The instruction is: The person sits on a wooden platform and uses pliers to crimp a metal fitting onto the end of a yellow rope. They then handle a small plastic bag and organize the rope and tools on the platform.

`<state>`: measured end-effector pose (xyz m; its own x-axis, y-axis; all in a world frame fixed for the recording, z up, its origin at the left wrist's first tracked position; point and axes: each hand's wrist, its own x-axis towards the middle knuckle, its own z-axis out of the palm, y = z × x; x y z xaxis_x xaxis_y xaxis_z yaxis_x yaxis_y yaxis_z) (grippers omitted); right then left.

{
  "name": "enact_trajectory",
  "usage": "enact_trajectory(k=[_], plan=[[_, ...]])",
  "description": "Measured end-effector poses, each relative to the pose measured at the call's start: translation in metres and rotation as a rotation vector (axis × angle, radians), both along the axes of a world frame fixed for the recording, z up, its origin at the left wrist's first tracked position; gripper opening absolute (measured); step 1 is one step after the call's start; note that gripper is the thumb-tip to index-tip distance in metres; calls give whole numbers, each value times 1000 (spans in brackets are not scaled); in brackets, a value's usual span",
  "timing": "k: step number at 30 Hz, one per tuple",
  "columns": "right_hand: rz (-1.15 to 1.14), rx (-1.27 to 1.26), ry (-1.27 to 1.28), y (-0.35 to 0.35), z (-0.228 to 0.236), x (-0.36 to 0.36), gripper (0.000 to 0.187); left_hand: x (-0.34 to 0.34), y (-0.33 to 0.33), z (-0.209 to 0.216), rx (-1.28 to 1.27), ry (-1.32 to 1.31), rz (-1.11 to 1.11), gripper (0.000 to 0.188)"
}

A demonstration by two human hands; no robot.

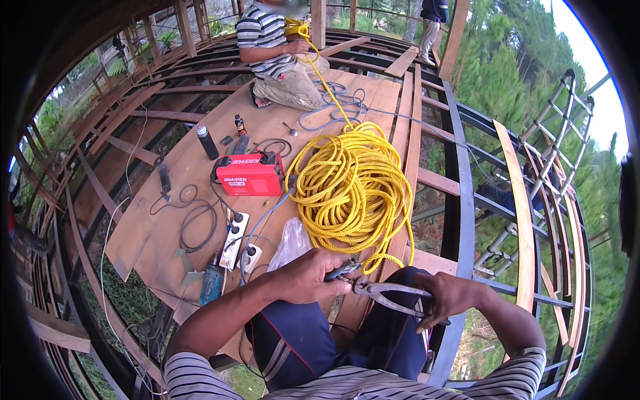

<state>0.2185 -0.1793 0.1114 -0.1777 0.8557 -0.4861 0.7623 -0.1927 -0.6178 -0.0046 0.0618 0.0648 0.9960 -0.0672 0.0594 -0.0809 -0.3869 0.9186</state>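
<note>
My right hand [448, 297] grips the handles of a pair of metal pliers [392, 293] over my lap. The pliers' jaws point left and meet my left hand [308, 275]. My left hand is closed around a small blue-grey thing [343, 269]; its kind is hard to tell, and what lies between the jaws is hidden. Just beyond my knees lies a big loose coil of yellow rope [353, 187], its near strands close to the pliers. A clear plastic bag [291, 241] rests beside my left wrist.
A red welding machine [248, 175], white power strips [233, 241], a teal power tool [212, 283], cables and a black bottle [207, 142] lie on plywood [143, 223]. A kneeling person [273, 63] holds the rope's far end. Open gaps separate dark beams [460, 193]; scaffolding [560, 127] stands right.
</note>
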Motion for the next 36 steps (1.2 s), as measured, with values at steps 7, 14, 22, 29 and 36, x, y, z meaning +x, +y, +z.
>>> enact_trajectory(k=[7, 14, 22, 29, 36], plan=[[108, 1074, -1125, 3, -1, 1, 57, 5, -5, -17, -393, -10, 104, 23], [-41, 231, 150, -7, -44, 11, 30, 3, -11, -8, -198, 27, 92, 20], [-192, -346, 923, -7, -57, 30, 42, 10, -5, -27, -246, 20, 89, 34], [-54, 280, 416, 4, -57, 1, 48, 2, -14, -5, -312, -113, 243, 34], [-359, -41, 708, -30, -58, -32, 64, -8, -8, -3, -421, -268, 478, 10]])
